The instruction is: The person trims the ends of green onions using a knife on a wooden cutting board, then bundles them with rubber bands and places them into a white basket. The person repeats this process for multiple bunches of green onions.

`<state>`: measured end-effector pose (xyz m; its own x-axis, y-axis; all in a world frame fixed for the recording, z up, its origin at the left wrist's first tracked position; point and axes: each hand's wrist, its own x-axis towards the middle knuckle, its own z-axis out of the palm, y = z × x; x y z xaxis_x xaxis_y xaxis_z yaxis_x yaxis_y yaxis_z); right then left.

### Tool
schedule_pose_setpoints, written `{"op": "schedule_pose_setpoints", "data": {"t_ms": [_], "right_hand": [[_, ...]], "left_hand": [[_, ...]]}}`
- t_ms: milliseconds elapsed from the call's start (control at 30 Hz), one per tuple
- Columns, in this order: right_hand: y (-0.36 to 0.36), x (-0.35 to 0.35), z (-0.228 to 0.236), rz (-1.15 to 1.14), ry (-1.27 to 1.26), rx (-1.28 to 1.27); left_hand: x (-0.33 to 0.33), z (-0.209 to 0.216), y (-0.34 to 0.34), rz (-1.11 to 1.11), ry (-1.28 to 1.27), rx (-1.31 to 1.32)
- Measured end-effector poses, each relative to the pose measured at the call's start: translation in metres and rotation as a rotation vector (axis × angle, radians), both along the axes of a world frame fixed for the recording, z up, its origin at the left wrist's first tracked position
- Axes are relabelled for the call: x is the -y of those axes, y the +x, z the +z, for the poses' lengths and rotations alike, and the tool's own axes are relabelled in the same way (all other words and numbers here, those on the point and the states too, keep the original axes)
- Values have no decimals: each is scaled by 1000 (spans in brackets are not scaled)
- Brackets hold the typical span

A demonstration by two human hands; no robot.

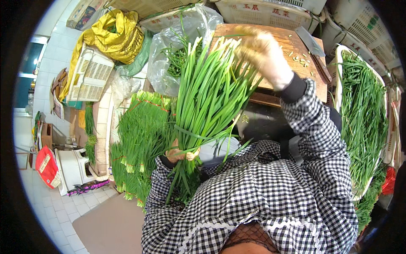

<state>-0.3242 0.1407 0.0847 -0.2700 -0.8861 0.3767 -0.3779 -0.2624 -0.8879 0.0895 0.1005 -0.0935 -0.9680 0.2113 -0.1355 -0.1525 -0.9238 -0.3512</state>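
Observation:
My left hand [182, 153] is closed around the leafy lower part of a big bunch of garlic chives [211, 93], held upright in front of my chest. The pale stem ends point up and away from me. A long leaf crosses the bunch just above that hand. At the upper right side of the bunch, beside the stem ends, is my right hand [266, 55]; its fingers are smeared by motion, so their grip cannot be made out. Behind it lies a wooden board [275, 34] with small cut stem pieces [299, 59] and a knife [315, 53].
Tied chive bundles [146, 127] are stacked at the left. A white crate [358, 120] of loose chives stands at the right. Past the bunch sits a clear plastic bag [163, 46] with greens. A yellow sack [116, 36] rests on a white crate [91, 74]; more crates [270, 17] line the back.

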Motion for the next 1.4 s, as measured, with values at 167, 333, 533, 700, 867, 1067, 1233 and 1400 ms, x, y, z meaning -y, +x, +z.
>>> {"op": "schedule_pose_setpoints", "data": {"t_ms": [167,333,533,700,867,1067,1233,1400], "right_hand": [[-39,-4,14,-36,-64,-241],[12,-13,3,34,76,-236],[-24,4,9,-192,-199,103],[-80,-5,17,97,-99,415],[-44,-9,37,478,53,124],[-54,8,38,226,44,338],[-85,-3,35,198,47,342],[-61,-19,45,515,92,92]], "left_hand": [[8,20,7,81,392,611],[8,20,11,9,658,449],[-6,8,1,-360,1243,181],[-13,39,-5,-271,937,-31],[-15,43,2,-268,870,5],[-22,38,2,-298,820,34],[-19,42,-4,-310,763,55],[-20,42,-6,-306,708,61]]}}
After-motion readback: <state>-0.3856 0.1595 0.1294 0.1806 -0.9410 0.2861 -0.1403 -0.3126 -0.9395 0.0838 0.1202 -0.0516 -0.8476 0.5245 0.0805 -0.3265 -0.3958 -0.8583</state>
